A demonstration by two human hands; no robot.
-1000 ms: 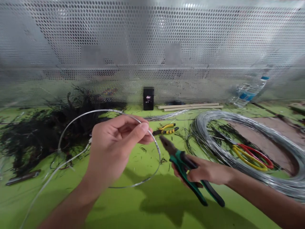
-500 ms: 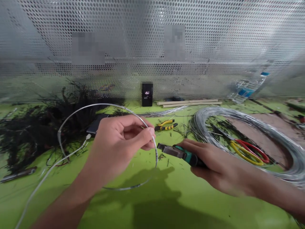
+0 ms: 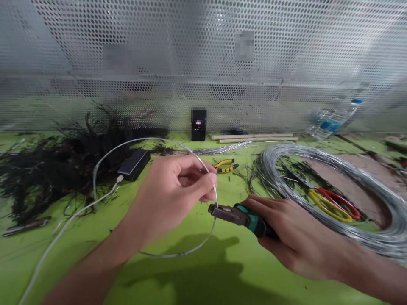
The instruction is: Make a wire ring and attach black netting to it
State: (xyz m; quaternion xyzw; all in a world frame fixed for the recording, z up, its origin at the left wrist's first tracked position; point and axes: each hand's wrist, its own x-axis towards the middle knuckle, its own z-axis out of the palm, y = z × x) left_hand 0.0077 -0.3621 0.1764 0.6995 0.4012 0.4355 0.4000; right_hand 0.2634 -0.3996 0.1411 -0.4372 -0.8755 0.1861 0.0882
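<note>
Between thumb and fingers, my left hand pinches a ring of silvery wire that arches up behind the wrist and curves down below it. My right hand is wrapped round the dark and green handles of a pair of pliers. The pliers' metal jaws lie across the wire just below my left fingertips. Whether the jaws are fully closed on it I cannot tell. Past my left fingers, yellow and black pliers rest on the green table.
A big wire coil lies right, with red and yellow handled scissors inside it. Dark bristly strands are heaped left, near a black power bank with a white cable. Behind stand a phone, wooden sticks and a bottle.
My right hand has brought the pliers' jaws onto the wire, from just right of it. My left hand and the ring have shifted slightly right, showing more of the power bank.
</note>
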